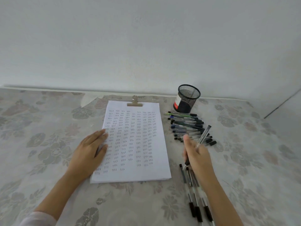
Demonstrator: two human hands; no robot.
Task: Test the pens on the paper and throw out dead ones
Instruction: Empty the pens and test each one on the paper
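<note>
pens point(189, 126) right of paper point(135, 141), holder point(187, 99) behind

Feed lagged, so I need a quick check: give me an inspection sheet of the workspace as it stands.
Surface: floral tablecloth.
Job's things: paper covered in test marks, held by a metal clip; pile of pens right of it; second group of pens nearer the person.
Clutter: black mesh cup behind the pile, no pens sticking out.
Hands: left hand flat on the paper's left edge; right hand holds a clear pen.
Cables: nothing seen.
Surroundings: plain pale wall.
</note>
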